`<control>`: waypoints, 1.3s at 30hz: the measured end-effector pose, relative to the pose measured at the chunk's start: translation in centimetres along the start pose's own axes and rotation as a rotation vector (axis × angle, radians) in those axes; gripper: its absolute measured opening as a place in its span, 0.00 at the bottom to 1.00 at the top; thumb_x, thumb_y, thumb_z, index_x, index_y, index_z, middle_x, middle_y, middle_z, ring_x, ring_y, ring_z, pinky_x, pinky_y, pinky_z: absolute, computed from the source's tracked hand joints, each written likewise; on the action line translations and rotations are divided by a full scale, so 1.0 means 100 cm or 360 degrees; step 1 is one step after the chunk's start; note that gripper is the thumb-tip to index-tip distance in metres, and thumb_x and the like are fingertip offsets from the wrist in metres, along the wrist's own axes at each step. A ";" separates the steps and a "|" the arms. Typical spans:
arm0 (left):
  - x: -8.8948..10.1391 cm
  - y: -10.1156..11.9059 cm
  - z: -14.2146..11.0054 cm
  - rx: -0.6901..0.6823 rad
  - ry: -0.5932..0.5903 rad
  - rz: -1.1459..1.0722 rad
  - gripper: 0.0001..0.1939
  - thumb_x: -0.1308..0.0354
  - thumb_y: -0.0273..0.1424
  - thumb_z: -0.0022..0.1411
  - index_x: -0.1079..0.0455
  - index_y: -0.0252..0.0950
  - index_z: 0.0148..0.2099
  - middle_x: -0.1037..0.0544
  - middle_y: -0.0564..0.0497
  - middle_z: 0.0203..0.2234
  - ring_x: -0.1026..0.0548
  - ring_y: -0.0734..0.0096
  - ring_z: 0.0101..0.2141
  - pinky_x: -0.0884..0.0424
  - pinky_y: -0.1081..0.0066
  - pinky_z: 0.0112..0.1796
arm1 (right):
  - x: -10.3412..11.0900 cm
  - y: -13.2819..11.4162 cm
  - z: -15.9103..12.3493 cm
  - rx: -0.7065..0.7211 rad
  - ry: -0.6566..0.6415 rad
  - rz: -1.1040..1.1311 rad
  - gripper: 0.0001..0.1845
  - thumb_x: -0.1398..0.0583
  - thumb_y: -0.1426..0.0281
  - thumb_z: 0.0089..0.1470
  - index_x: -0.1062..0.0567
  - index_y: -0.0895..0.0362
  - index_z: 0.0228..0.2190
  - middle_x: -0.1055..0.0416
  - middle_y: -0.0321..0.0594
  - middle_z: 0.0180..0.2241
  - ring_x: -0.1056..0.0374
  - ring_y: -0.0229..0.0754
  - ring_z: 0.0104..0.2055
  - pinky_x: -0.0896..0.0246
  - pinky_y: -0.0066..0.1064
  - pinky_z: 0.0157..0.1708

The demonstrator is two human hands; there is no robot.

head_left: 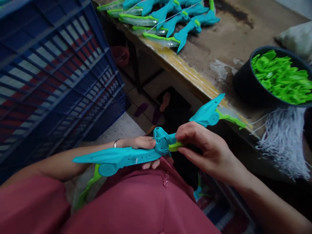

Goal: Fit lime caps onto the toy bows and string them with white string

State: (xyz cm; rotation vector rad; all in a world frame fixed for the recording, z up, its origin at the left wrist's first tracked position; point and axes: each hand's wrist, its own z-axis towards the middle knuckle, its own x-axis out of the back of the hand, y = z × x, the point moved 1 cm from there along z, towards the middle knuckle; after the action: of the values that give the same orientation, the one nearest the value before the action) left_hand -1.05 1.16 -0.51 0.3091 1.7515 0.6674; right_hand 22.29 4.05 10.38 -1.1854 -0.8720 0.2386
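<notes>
A turquoise plastic toy bow (146,158) with green limb ends lies across my lap. Around its middle, my left hand (141,143) is closed, thumb on top and fingertips showing below. My right hand (202,146) pinches a small lime-green plastic piece (175,147) against the bow, just right of its hexagonal centre. The bow's right arm (207,112) sticks out beyond my right hand, its green tip near the table edge. Whether the green piece sits in a slot is hidden by my fingers.
Several similar bows (187,31) lie at the table's far end. On the table (214,42) stands a black tub (246,78) of green pieces (280,76). White strings (284,143) hang over the edge. Blue crates (48,71) rise at left. A foot (165,101) shows below.
</notes>
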 end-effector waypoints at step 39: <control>0.011 -0.018 0.018 0.0312 0.0306 0.1136 0.24 0.36 0.55 0.57 0.27 0.37 0.32 0.22 0.50 0.27 0.26 0.66 0.31 0.31 0.69 0.33 | -0.049 0.052 0.010 -0.0582 -0.0610 0.0052 0.22 0.28 0.67 0.52 0.25 0.56 0.47 0.26 0.39 0.40 0.31 0.41 0.37 0.33 0.32 0.35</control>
State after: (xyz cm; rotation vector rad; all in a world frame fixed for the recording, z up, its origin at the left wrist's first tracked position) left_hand 0.58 0.77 -2.74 1.0657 1.8878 1.0544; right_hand 19.69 3.93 3.61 -1.5225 -1.2694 0.3505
